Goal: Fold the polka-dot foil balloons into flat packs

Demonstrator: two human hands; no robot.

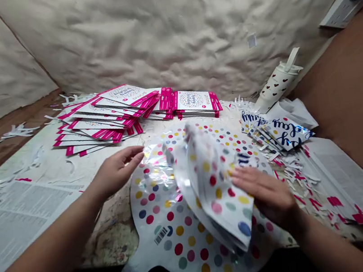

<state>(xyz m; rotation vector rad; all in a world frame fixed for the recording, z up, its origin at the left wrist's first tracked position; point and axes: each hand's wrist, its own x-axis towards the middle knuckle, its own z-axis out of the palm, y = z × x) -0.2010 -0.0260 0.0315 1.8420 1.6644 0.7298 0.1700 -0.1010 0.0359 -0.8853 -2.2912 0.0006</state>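
Two open hands at a dotted foil balloon [170,242] on a stained table [110,242]

Far left, matte printed sheets [20,219] lie flat, then slick pink-edged packets [110,115] fan out in overlapping stacks. The left hand [117,173] is released, fingers spread, its tips at the crinkled silver film. The round balloon sits mid-table, its narrow tail jutting past the near edge and its thin foil doubled up in a soft, rippled fold. The right hand [265,196] lies flat and unclenched across that fold. Further right are glossy blue-lettered balloons [280,135], curled white-and-pink paper scraps [296,173], and behind them a heart-printed cone [276,85] tilted against the cloth-covered wall [165,29].
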